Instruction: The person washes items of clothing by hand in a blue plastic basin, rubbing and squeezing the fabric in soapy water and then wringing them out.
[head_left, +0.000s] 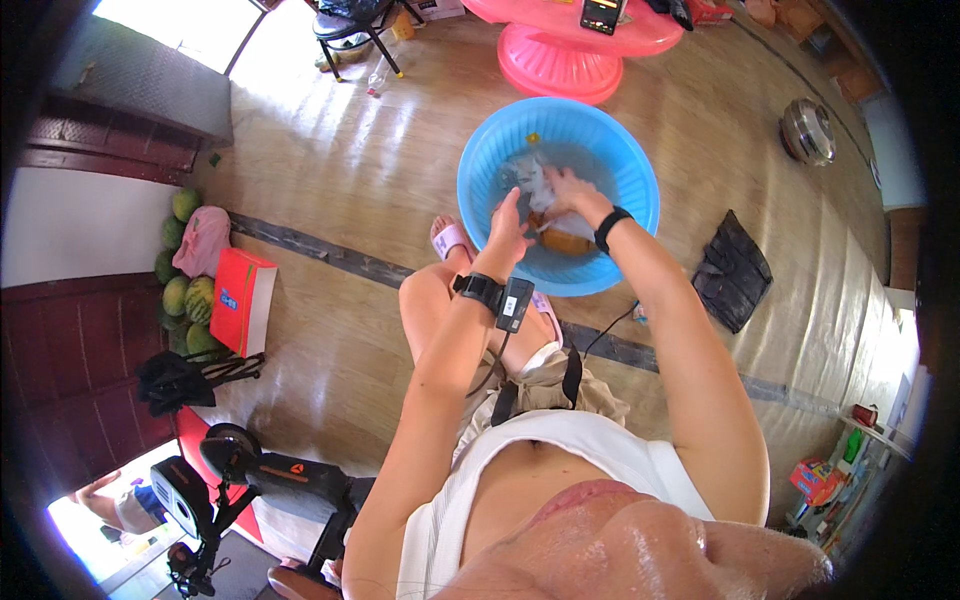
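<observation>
A round blue plastic basin (634, 180) stands on the floor in front of my feet, with cloudy water inside. In the water lies a wet white cloth (534, 180), partly bunched up. My right hand (574, 192) has its fingers curled on this cloth, and a black band circles that wrist. My left hand (511, 226) hangs above the near left of the water, its fingers apart and apparently holding nothing. Strapped to the left wrist is a small black device (514, 305) with a cable. Below my right hand, a yellow-brown item (564, 241), perhaps cloth, lies partly submerged.
A pink plastic table (562, 64) carrying a phone (601, 15) stands beyond the basin. A black flat bag or mat (733, 271) lies to the right. On the left are several watermelons (199, 300), a red box (238, 300) and an electric scooter (292, 476).
</observation>
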